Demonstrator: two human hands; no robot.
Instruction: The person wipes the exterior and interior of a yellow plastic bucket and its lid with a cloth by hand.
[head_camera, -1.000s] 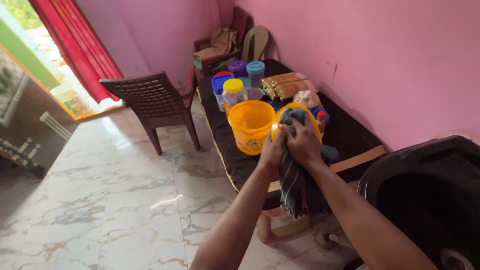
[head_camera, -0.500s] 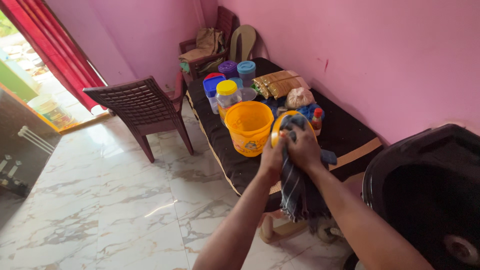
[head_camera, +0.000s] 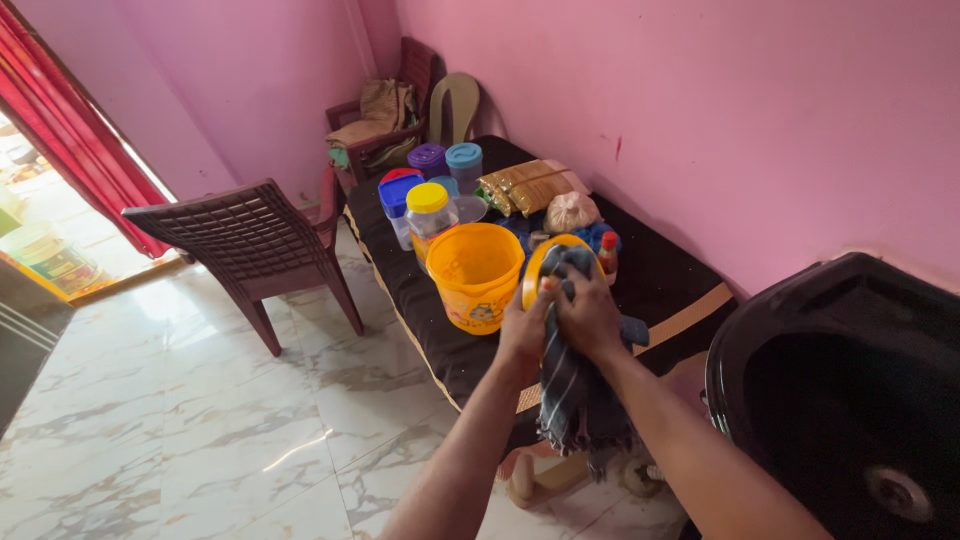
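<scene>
Together both hands (head_camera: 560, 320) grip a striped cloth (head_camera: 575, 390) against a yellow lid (head_camera: 537, 262).

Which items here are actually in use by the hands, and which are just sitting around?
In use: left hand, right hand, yellow lid, dark striped cloth.

Lying about: yellow bucket, lidded jars, packets, brown chair, black basin.

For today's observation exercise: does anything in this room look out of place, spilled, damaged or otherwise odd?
Little stands out. The left hand holds a yellow lid while the right hand presses a dark striped cloth against it. The yellow bucket stands upright, nothing spilled. The only blemish is a small reddish mark on the pink wall.
</scene>
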